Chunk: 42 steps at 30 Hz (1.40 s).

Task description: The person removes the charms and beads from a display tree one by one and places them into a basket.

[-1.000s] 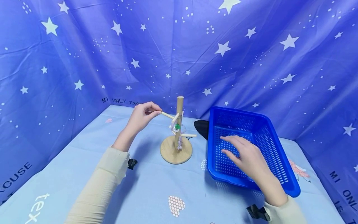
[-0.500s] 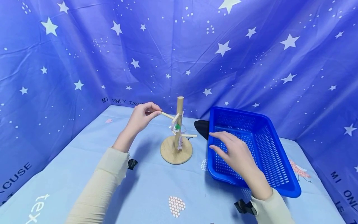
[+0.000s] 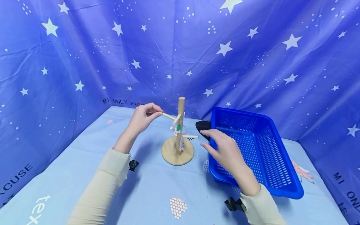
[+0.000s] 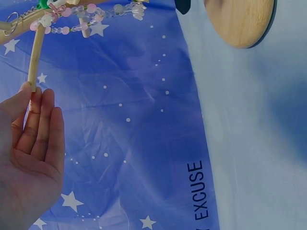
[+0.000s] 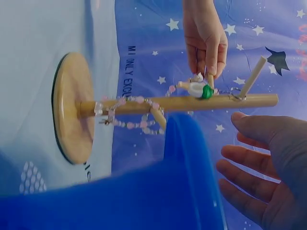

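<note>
A wooden peg stand (image 3: 181,104) with a round base (image 3: 170,154) stands upright on the table. My left hand (image 3: 142,118) pinches the end of its upper left peg (image 4: 35,60) between thumb and fingers. A beaded keychain with a green and white charm (image 5: 199,89) hangs by a metal ring from an upper peg. Strings of pink and clear beads (image 5: 139,100) loop beside the post. My right hand (image 3: 225,151) holds nothing, fingers apart and slightly bent. It hovers over the left rim of a blue basket (image 3: 278,162), its fingertips pointing toward the stand.
The basket, with perforated walls, sits right of the stand. Beside its left rim shows a black pointed shape (image 3: 202,126). A light blue cloth (image 3: 152,190) covers the table, and a blue star-printed curtain (image 3: 157,47) rises behind and at both sides.
My right hand has moved left, from above the inside of the basket to over its left rim, nearer the stand. My left hand stays on the peg.
</note>
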Motion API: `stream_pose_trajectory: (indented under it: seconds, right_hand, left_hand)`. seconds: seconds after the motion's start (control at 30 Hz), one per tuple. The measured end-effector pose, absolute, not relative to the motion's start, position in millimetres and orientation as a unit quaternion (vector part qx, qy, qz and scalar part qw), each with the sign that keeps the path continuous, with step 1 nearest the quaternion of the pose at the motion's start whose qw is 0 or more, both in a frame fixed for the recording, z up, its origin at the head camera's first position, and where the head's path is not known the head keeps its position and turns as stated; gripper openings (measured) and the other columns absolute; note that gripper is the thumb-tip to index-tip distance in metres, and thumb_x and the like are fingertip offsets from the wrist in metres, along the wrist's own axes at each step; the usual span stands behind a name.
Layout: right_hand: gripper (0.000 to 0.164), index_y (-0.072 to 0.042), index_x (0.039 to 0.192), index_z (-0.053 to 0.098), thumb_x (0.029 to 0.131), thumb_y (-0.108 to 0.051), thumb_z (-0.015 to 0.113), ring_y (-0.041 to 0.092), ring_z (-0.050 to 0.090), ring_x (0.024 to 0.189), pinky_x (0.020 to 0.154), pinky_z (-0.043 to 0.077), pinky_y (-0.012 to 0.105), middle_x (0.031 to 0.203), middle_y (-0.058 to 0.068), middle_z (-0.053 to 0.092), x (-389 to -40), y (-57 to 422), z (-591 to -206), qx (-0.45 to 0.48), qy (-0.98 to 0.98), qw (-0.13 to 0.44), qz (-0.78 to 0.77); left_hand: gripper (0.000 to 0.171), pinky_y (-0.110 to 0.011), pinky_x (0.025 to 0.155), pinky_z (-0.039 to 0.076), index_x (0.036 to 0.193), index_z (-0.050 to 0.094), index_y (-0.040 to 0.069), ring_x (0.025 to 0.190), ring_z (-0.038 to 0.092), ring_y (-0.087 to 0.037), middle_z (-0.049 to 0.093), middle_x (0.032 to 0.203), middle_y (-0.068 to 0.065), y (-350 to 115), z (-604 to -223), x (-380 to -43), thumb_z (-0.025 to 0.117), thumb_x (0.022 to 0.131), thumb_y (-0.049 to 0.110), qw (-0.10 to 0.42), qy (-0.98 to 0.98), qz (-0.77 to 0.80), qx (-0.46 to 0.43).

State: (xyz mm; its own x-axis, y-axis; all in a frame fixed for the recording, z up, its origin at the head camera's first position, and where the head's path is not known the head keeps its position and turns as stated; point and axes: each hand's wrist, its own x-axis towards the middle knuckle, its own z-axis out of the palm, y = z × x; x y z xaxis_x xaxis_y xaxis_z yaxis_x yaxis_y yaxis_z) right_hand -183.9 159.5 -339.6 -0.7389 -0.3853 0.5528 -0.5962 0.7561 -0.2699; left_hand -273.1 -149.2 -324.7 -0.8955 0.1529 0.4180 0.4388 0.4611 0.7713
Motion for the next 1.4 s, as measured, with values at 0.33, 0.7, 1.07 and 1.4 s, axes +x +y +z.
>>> stream_pose_trajectory:
  seconds: [0.33, 0.7, 1.07, 1.4]
  right_hand:
    - [0.035, -0.013, 0.123, 0.068, 0.090, -0.023, 0.075, 0.021, 0.070, 0.104, 0.083, 0.059, 0.040, 0.118, 0.003, 0.072, -189, 139, -339, 0.277, -0.893, 0.248, 0.252]
    - [0.029, -0.013, 0.117, 0.071, 0.089, -0.021, 0.076, 0.021, 0.070, 0.098, 0.080, 0.060, 0.037, 0.112, 0.004, 0.073, -196, 119, -335, 0.260, -0.879, 0.261, 0.303]
    - [0.026, -0.010, 0.116, 0.071, 0.091, -0.019, 0.074, 0.022, 0.070, 0.101, 0.089, 0.060, 0.038, 0.112, 0.006, 0.073, -203, 104, -325, 0.234, -0.873, 0.244, 0.353]
    - [0.025, -0.010, 0.116, 0.070, 0.093, -0.020, 0.072, 0.020, 0.070, 0.105, 0.091, 0.059, 0.037, 0.113, 0.005, 0.073, -209, 96, -319, 0.214, -0.876, 0.231, 0.365]
  left_hand:
    - [0.010, -0.020, 0.076, 0.057, 0.099, 0.073, 0.005, 0.089, 0.071, -0.023, 0.074, 0.104, -0.013, -150, -326, -272, 0.070, 0.093, 0.012, 0.149, -0.839, -0.493, -0.178]
    - [0.010, -0.022, 0.078, 0.057, 0.099, 0.073, 0.005, 0.090, 0.071, -0.022, 0.074, 0.105, -0.013, -149, -326, -272, 0.070, 0.093, 0.013, 0.148, -0.839, -0.493, -0.176]
    - [0.011, -0.022, 0.077, 0.057, 0.100, 0.073, 0.005, 0.090, 0.071, -0.023, 0.074, 0.106, -0.013, -148, -325, -272, 0.070, 0.093, 0.013, 0.144, -0.837, -0.498, -0.177]
    - [0.010, -0.019, 0.076, 0.057, 0.099, 0.072, 0.004, 0.088, 0.071, -0.021, 0.074, 0.105, -0.014, -149, -325, -272, 0.070, 0.093, 0.011, 0.146, -0.835, -0.499, -0.179]
